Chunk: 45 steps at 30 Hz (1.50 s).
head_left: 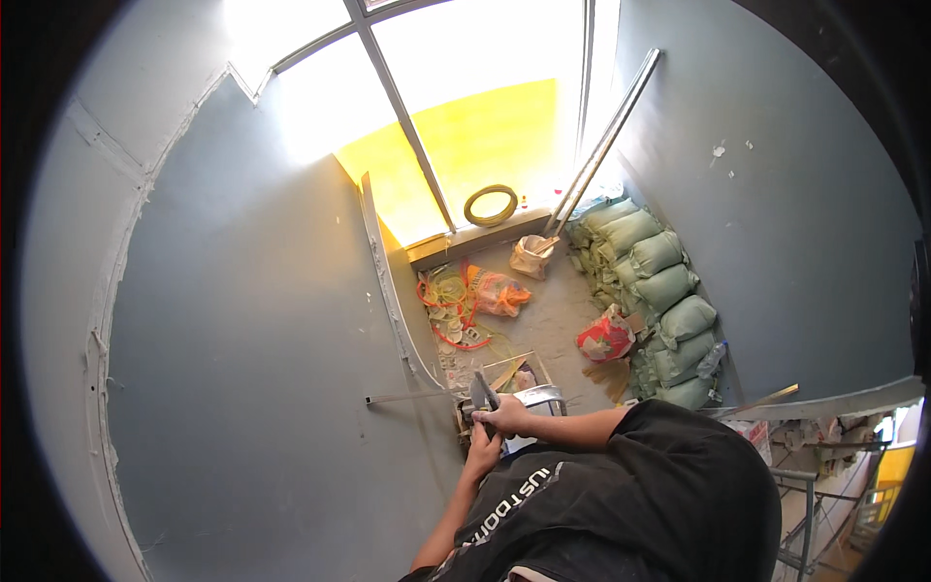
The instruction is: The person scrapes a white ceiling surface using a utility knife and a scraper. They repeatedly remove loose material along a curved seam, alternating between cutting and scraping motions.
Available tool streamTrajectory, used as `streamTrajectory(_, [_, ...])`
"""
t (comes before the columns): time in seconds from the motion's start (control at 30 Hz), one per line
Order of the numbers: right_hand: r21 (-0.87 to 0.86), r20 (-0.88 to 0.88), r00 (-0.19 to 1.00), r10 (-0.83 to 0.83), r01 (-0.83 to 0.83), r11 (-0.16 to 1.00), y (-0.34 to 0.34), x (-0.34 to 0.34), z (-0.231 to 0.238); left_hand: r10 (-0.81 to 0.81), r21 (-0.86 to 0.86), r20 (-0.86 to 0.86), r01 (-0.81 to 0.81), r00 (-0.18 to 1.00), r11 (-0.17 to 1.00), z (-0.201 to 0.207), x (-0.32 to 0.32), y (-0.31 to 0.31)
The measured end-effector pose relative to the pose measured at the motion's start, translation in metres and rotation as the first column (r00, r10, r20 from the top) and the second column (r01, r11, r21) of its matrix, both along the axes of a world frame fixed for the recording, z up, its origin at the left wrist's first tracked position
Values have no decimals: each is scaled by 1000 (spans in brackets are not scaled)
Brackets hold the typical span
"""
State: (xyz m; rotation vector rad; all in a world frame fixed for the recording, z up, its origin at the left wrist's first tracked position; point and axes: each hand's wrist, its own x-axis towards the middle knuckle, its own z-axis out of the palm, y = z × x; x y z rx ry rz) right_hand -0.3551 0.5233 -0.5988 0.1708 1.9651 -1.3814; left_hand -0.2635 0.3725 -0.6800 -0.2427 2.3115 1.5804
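Note:
Close to my body, my left hand (482, 452) and my right hand (506, 415) are together, both closed around a hand tool with a flat grey blade (482, 390). The blade points up and away from me, above my fingers. My left hand grips low, near the tool's dark lower part, which is mostly covered. My right hand wraps across it just below the blade. The tool's exact kind is too small to tell. Beyond my right hand stands a pale bucket (545, 396), partly hidden by my forearm. A shallow open box (522, 367) with bits in it lies behind.
Stacked green sacks (664, 272) line the right wall. On the floor are a red bag (605, 337), an orange bag (497, 293), tangled hoses (441, 291) and an open sack (531, 256). Long poles (606, 141) lean near the window. A thin bar (407, 396) juts left.

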Motion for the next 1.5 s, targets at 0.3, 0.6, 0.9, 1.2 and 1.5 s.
streamTrajectory(0.3, [162, -181, 978, -103, 132, 978, 15, -13, -77, -252, 270, 167, 202, 953, 941, 162, -36, -32])
streamTrajectory(0.6, [537, -298, 948, 110, 71, 841, 66, -14, -112, -323, 812, -352, 458, 878, 361, 503, -45, 21])
streamTrajectory(0.9, [483, -419, 865, 278, -47, 874, 59, -12, -102, -445, 705, -490, 641, 749, 302, 523, -18, 56])
streamTrajectory(1.2, [617, -219, 905, 364, -161, 770, 53, -26, -88, -501, 576, -556, 742, 663, 343, 525, -8, 59])
streamTrajectory(1.5, [419, -555, 782, 284, -33, 907, 76, -69, -171, -457, -575, -785, -218, 418, 788, 529, 49, -91])
